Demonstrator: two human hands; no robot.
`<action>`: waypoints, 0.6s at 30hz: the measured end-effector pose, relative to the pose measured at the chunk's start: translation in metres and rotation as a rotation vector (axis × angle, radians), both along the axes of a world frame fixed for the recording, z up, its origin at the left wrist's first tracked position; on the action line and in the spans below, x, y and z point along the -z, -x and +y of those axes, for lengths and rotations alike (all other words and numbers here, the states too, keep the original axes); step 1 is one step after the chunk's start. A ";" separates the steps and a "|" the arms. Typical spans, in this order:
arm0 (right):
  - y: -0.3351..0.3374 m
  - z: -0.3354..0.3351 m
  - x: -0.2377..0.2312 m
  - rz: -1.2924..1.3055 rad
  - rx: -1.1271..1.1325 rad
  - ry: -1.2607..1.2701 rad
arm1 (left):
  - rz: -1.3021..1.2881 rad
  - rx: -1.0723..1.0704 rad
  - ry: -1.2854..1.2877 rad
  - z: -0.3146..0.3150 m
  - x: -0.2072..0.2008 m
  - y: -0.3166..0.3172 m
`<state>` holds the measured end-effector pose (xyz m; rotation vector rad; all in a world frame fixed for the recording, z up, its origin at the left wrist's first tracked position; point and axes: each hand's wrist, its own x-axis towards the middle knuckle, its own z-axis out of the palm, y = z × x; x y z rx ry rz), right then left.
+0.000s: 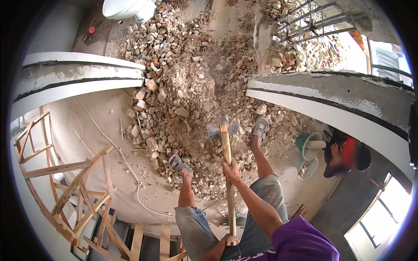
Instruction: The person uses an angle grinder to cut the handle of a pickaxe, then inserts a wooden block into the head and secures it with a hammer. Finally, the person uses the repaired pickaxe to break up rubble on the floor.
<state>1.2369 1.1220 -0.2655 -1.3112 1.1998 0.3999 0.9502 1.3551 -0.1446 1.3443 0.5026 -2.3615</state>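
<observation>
Both of my hands are closed around the wooden handle of a hoe [226,145]. My right hand [232,172] grips it about midway along, with the arm stretched forward. Close to my body, my left hand [229,242] wraps the lower end of the handle. The wide metal blade is at the far end, against the heap of broken rubble [183,111] between my feet. Bits of rubble and dust look blurred just below the blade. My sandalled feet stand on the rubble, one on each side of the hoe.
A person in red and dark clothing [348,152] crouches at the right beside green buckets [305,141]. Cut wall ends [87,71] flank the rubble. Bare rebar [311,26] juts out at the far right. A wooden frame [74,191] and a pale cable [126,163] lie left.
</observation>
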 end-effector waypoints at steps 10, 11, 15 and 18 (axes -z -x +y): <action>-0.283 -0.218 0.034 -0.390 0.073 0.275 | -0.991 -0.530 0.239 -0.223 0.103 -0.310; -0.291 -0.236 0.050 -0.389 0.032 0.414 | -0.926 -0.622 0.304 -0.266 0.098 -0.368; -0.308 -0.249 0.069 -0.055 -0.153 0.445 | -1.067 -0.629 0.417 -0.360 0.147 -0.515; -0.324 -0.238 0.071 0.033 -0.268 0.705 | -1.048 -0.693 0.468 -0.375 0.179 -0.556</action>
